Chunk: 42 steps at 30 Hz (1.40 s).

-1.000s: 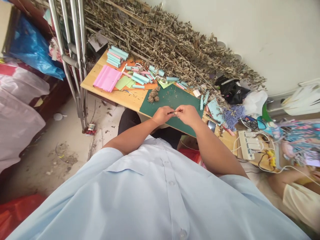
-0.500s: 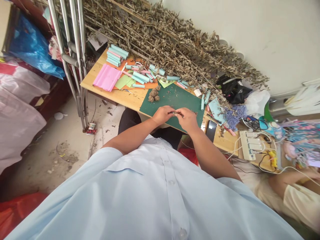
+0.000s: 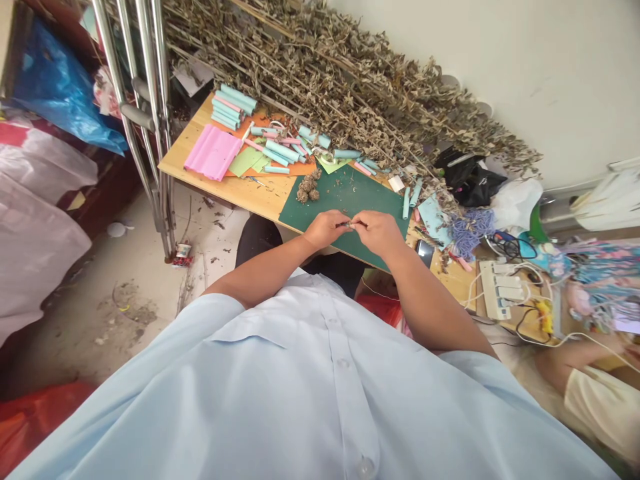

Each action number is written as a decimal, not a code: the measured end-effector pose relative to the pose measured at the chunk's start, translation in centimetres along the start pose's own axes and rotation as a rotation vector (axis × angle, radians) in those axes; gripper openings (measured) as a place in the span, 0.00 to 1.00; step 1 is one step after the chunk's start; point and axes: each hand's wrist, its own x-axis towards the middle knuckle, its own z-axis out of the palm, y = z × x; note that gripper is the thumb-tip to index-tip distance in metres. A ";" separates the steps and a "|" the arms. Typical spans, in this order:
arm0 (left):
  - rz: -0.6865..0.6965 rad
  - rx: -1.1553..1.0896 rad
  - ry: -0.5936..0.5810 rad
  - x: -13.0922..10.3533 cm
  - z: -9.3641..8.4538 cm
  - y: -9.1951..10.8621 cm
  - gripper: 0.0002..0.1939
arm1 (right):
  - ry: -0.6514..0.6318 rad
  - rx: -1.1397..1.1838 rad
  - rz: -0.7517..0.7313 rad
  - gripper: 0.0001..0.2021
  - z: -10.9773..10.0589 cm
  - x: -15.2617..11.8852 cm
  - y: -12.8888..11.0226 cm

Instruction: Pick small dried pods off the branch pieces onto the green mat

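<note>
My left hand (image 3: 327, 228) and my right hand (image 3: 374, 230) meet over the near edge of a dark green mat (image 3: 360, 193). Both are closed, thumbs and fingers pinched on one small thing between them. It is mostly hidden by the fingers, and I cannot make out its kind. Just beyond my left hand, a small heap of brown, crumbly balls (image 3: 309, 188) rests on the mat. Behind the mat lie several pale blue paper rolls (image 3: 281, 152), some pink ones among them.
Dried leafy stalks (image 3: 320, 80) lean along the wall behind the table. Metal crutches (image 3: 145, 120) stand at the left. Pink paper (image 3: 213, 152) lies on the table's left part. To the right are a phone (image 3: 425, 251), blue yarn (image 3: 466, 233), a power strip (image 3: 496, 290) and another person's arm (image 3: 570, 360).
My right hand and forearm have shifted slightly to the right, and the forearm now covers more of the phone. My left hand has stayed almost in place.
</note>
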 end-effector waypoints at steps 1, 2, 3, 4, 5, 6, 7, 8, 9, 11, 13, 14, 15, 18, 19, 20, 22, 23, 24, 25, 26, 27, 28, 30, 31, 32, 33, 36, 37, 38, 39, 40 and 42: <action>0.004 -0.004 0.001 0.0 0.0 0.0 0.13 | -0.006 -0.011 0.003 0.09 0.0 0.0 0.0; 0.008 -0.009 0.004 0.0 0.1 -0.1 0.13 | -0.014 -0.023 0.002 0.10 0.0 0.0 0.0; 0.012 -0.013 0.007 0.0 0.1 -0.1 0.12 | -0.021 -0.035 -0.001 0.10 0.0 -0.1 0.1; 0.015 -0.018 0.008 0.0 0.2 -0.2 0.12 | -0.030 -0.045 -0.007 0.11 0.0 -0.1 0.1; 0.016 -0.021 0.008 0.0 0.2 -0.2 0.12 | -0.042 -0.054 -0.018 0.11 0.0 -0.1 0.1; 0.015 -0.022 0.007 0.0 0.2 -0.3 0.12 | -0.056 -0.062 -0.034 0.12 -0.1 -0.1 0.1; 0.013 -0.023 0.007 0.0 0.3 -0.3 0.11 | -0.071 -0.069 -0.052 0.12 -0.1 -0.1 0.1; 0.011 -0.023 0.007 0.0 0.3 -0.3 0.11 | -0.085 -0.075 -0.068 0.13 -0.2 0.0 0.1; 0.010 -0.023 0.009 0.0 0.3 -0.4 0.11 | -0.098 -0.081 -0.079 0.14 -0.3 0.0 0.1; 0.009 -0.023 0.017 -0.1 0.3 -0.4 0.10 | -0.123 -0.088 -0.091 0.14 -0.5 0.1 0.1; 0.004 -0.019 0.020 -0.1 0.3 -0.4 0.09 | -0.146 -0.085 -0.092 0.15 -0.8 0.3 0.0; 0.000 -0.017 0.020 -0.1 0.3 -0.3 0.09 | -0.156 -0.082 -0.092 0.15 -0.9 0.3 -0.1; -0.001 -0.016 0.021 -0.1 0.3 -0.3 0.10 | -0.166 -0.078 -0.093 0.15 -1.0 0.4 -0.1; 0.003 -0.026 0.026 -0.1 0.2 -0.2 0.10 | -0.184 -0.057 -0.104 0.16 -1.3 0.7 -0.1; 0.004 -0.030 0.028 -0.1 0.2 -0.2 0.11 | -0.189 -0.048 -0.108 0.17 -1.3 0.8 -0.1; 0.005 -0.033 0.028 -0.1 0.2 -0.1 0.11 | -0.195 -0.037 -0.112 0.16 -1.4 0.9 -0.1; 0.010 -0.042 0.026 -0.2 0.1 -0.1 0.13 | -0.209 -0.018 -0.116 0.16 -1.5 1.1 0.0; 0.014 -0.046 0.025 -0.2 0.1 -0.1 0.14 | -0.219 -0.013 -0.117 0.16 -1.5 1.3 0.0; 0.017 -0.049 0.025 -0.2 0.1 -0.1 0.15 | -0.226 -0.011 -0.114 0.16 -1.6 1.4 0.0; 0.020 -0.052 0.025 -0.2 0.1 -0.1 0.16 | -0.231 -0.013 -0.107 0.16 -1.6 1.5 0.0; 0.022 -0.053 0.023 -0.2 0.1 -0.1 0.17 | -0.236 -0.019 -0.098 0.15 -1.6 1.7 0.0; 0.023 -0.052 0.021 -0.2 0.1 -0.2 0.18 | -0.242 -0.026 -0.089 0.15 -1.6 1.8 0.0; 0.024 -0.050 0.018 -0.1 0.2 -0.2 0.18 | -0.248 -0.034 -0.079 0.15 -1.6 2.0 0.0; 0.021 -0.043 0.018 0.0 0.2 -0.3 0.19 | -0.253 -0.040 -0.069 0.14 -1.6 2.3 0.0; 0.017 -0.038 0.020 0.0 0.2 -0.4 0.19 | -0.251 -0.035 -0.069 0.14 -1.6 2.3 0.1; 0.009 -0.033 0.025 0.0 0.2 -0.4 0.18 | -0.246 -0.025 -0.069 0.14 -1.6 2.4 0.1; 0.001 -0.029 0.028 0.1 0.2 -0.4 0.17 | -0.239 -0.014 -0.068 0.13 -1.6 2.3 0.1; -0.005 -0.027 0.026 0.1 0.2 -0.4 0.15 | -0.215 0.014 -0.034 0.11 -1.5 2.0 0.2; 0.000 -0.030 0.024 0.1 0.2 -0.4 0.14 | -0.202 0.018 -0.015 0.10 -1.5 1.8 0.1; 0.005 -0.035 0.023 0.1 0.2 -0.4 0.14 | -0.187 0.022 0.001 0.09 -1.4 1.6 0.0; 0.009 -0.039 0.020 0.1 0.2 -0.4 0.13 | -0.172 0.027 0.015 0.08 -1.3 1.5 -0.1; 0.009 -0.042 0.017 0.1 0.2 -0.3 0.13 | -0.157 0.032 0.025 0.08 -1.3 1.3 -0.2; -0.001 -0.036 0.010 0.0 0.2 -0.2 0.13 | -0.138 0.046 0.044 0.08 -1.1 1.1 -0.4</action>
